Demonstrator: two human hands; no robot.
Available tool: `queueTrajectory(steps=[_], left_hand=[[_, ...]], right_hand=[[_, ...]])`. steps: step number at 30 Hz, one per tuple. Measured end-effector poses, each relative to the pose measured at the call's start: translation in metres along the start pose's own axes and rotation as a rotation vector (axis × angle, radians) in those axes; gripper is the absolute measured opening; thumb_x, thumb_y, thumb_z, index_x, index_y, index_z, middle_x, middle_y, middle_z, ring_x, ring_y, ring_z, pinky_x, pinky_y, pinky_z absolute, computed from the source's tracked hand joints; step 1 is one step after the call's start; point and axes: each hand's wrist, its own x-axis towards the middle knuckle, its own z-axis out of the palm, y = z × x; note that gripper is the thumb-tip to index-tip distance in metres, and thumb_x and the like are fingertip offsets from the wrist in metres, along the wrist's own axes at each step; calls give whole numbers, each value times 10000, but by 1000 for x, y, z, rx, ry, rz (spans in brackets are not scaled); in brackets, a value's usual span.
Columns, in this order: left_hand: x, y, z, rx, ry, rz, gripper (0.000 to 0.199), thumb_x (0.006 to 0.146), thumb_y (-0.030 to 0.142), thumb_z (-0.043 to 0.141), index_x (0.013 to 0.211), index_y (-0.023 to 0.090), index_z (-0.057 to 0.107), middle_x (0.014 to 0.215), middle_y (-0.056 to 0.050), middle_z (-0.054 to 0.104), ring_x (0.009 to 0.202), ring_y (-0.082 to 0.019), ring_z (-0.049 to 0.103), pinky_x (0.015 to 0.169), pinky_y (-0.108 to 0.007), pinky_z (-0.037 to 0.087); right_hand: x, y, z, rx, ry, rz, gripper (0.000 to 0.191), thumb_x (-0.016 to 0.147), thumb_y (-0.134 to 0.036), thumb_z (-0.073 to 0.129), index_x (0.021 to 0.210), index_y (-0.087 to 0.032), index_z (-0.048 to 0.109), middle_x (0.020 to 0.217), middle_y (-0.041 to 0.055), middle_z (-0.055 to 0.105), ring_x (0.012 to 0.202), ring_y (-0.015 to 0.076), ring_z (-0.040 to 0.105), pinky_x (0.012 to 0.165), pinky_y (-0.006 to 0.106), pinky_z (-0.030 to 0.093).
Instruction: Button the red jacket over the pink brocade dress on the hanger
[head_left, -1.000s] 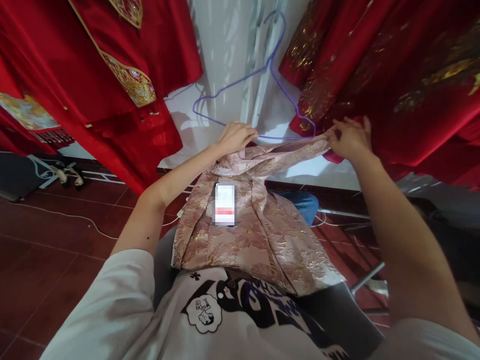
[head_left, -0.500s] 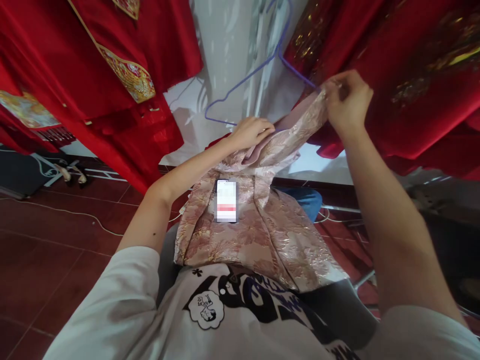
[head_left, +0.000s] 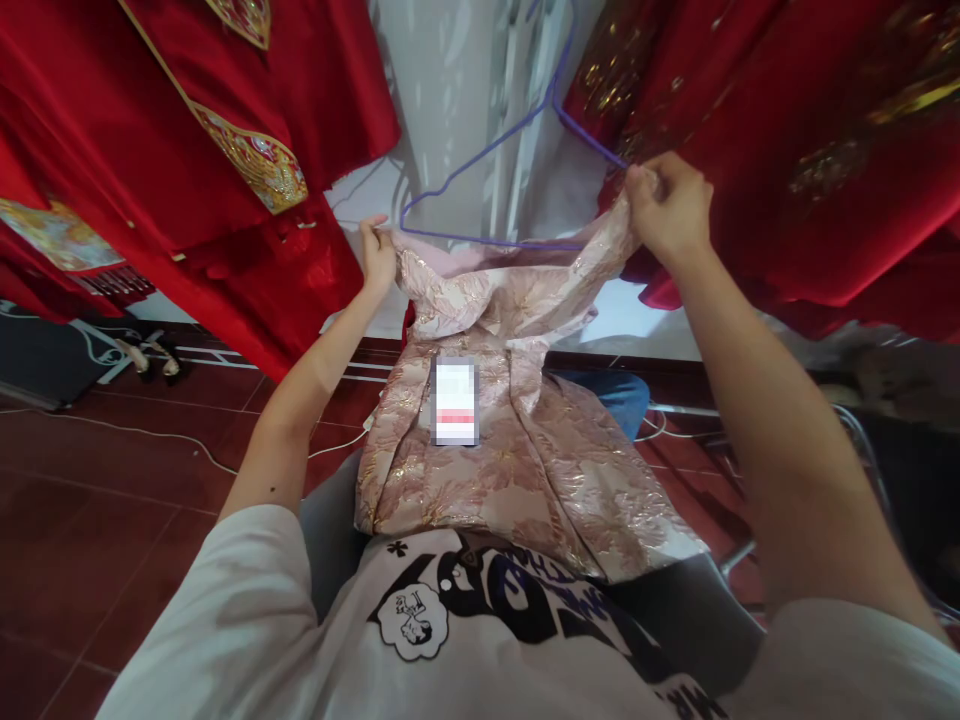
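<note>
A pink and gold brocade dress spreads across my lap, its top edge lifted away from me. My left hand pinches that edge at its left end. At the right end, my right hand grips the fabric close to the right shoulder of a purple wire hanger. The hanger's lower bar runs behind the raised edge, its right part covered by cloth. On the skirt lies a phone with a blurred lit screen.
Red embroidered garments hang at the left and right, in front of a pale wall. Shoes stand on a low rack at left. A white cable crosses the tiled floor. Blue denim shows beyond the dress.
My left hand has moved left from the middle and now holds the left end of the dress's top edge, which is stretched wide. My right hand has shifted slightly left.
</note>
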Motion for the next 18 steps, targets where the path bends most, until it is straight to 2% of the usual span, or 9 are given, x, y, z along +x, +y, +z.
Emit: queueTrajectory(steps=[2, 5, 8, 11, 13, 15, 18], left_hand=[[5, -11, -6, -21, -20, -22, 307, 1127, 435, 509, 1404, 311, 559, 1403, -103, 667, 1320, -226, 641, 1192, -378, 471], [8, -11, -9, -74, -29, -34, 325, 1122, 422, 506, 1421, 297, 532, 1273, -101, 707, 1215, -219, 678, 1153, -387, 494], [14, 2, -13, -85, -36, 28, 331, 1117, 456, 503, 1406, 299, 544, 1220, -88, 718, 1195, -226, 685, 1129, -393, 499], [22, 28, -19, -23, -81, 119, 296, 1114, 490, 529, 1368, 341, 566, 1254, -39, 721, 1210, -220, 661, 1098, -394, 507], [29, 48, -23, 24, -106, 178, 186, 1132, 381, 558, 1299, 303, 582, 1264, -6, 717, 1176, -184, 633, 1089, -374, 509], [34, 65, -27, 31, -138, 239, 85, 1128, 169, 546, 1184, 226, 577, 1216, 1, 718, 1055, -121, 602, 1050, -322, 526], [37, 76, -32, -5, -159, 296, 160, 1107, 57, 572, 1073, 213, 557, 1080, 31, 702, 908, -89, 554, 935, -264, 527]], right_hand=[[1, 2, 0, -4, 12, 0, 152, 1123, -268, 581, 1154, -160, 685, 1203, 135, 772, 1113, 219, 700, 979, 275, 445], [2, 3, -1, -6, 11, 1, 170, 1120, -271, 586, 1169, -156, 701, 1206, 124, 778, 1105, 207, 699, 980, 264, 447], [2, 4, -4, 0, -4, -9, 181, 1120, -270, 593, 1190, -154, 712, 1222, 117, 779, 1122, 197, 697, 987, 252, 442], [2, 6, -5, 11, -22, -12, 165, 1117, -257, 602, 1166, -157, 724, 1216, 108, 782, 1130, 193, 699, 982, 248, 439], [2, 8, -3, 22, -32, -8, 155, 1117, -247, 596, 1144, -160, 722, 1201, 104, 783, 1124, 198, 698, 972, 255, 442], [3, 10, -1, 33, -33, -3, 160, 1118, -239, 585, 1133, -153, 718, 1180, 111, 783, 1105, 208, 697, 952, 264, 449], [5, 12, 2, 41, -11, 4, 174, 1113, -234, 583, 1132, -138, 726, 1143, 116, 786, 1077, 213, 699, 919, 266, 461]])
